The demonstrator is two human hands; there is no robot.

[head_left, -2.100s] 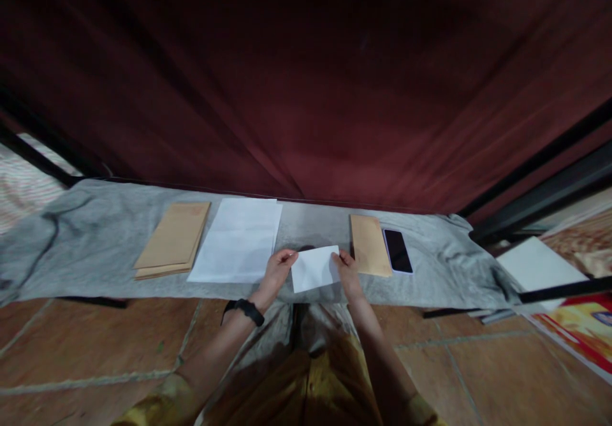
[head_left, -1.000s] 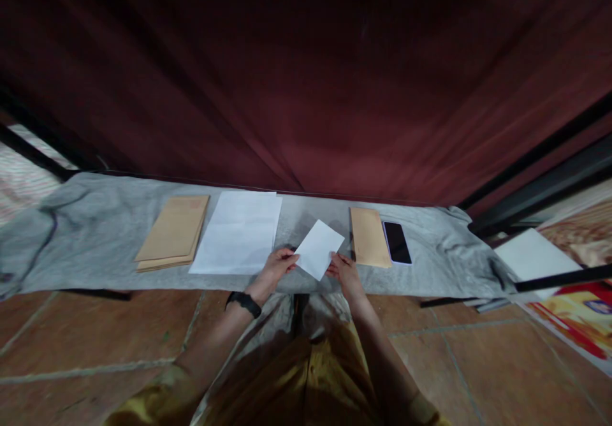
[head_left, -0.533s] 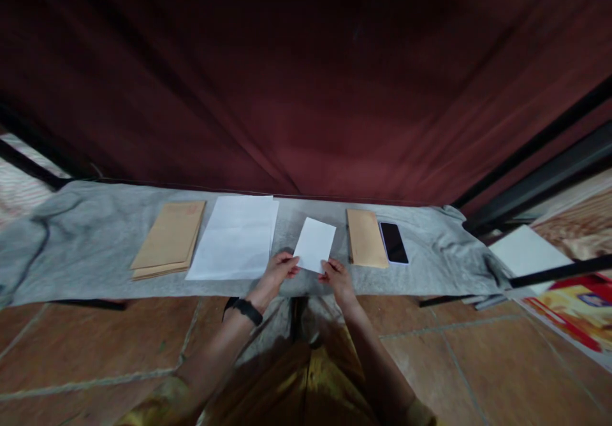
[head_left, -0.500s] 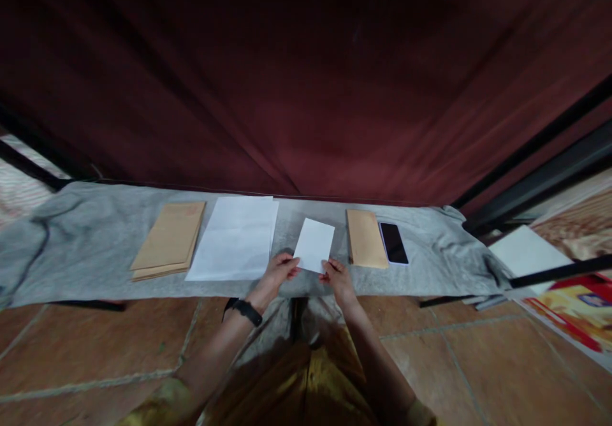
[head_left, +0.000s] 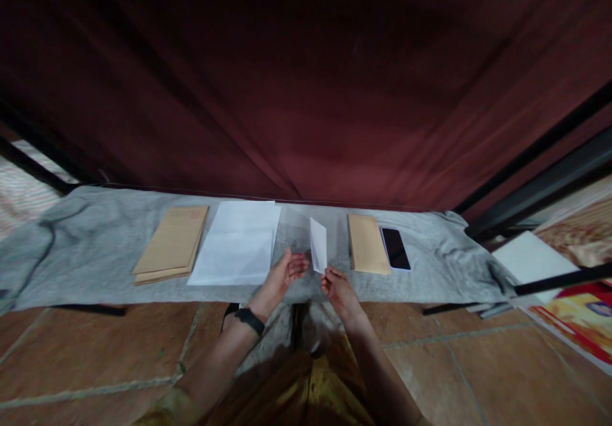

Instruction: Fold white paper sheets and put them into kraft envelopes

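A folded sheet of white paper (head_left: pixel 319 245) stands tilted on its edge over the cloth, its lower right corner pinched in my right hand (head_left: pixel 338 287). Just left of it, my left hand (head_left: pixel 285 274) is open, fingers stretched toward the paper but apart from it. Larger white paper sheets (head_left: pixel 235 242) lie flat beyond my left hand. To the right of the folded paper lies a brown envelope (head_left: pixel 368 243), with a dark-screened phone (head_left: pixel 396 249) beside it.
More brown envelopes (head_left: pixel 171 241) are stacked at the left of the narrow bench covered in grey cloth (head_left: pixel 449 254). A dark red curtain (head_left: pixel 306 126) hangs right behind it. Black metal bars (head_left: pixel 540 152) flank the bench, and a red and yellow printed package (head_left: pixel 581 317) lies at the lower right.
My left hand has let go of the folded paper and opened. The paper has turned from lying nearly flat to edge-on, still held by my right hand.
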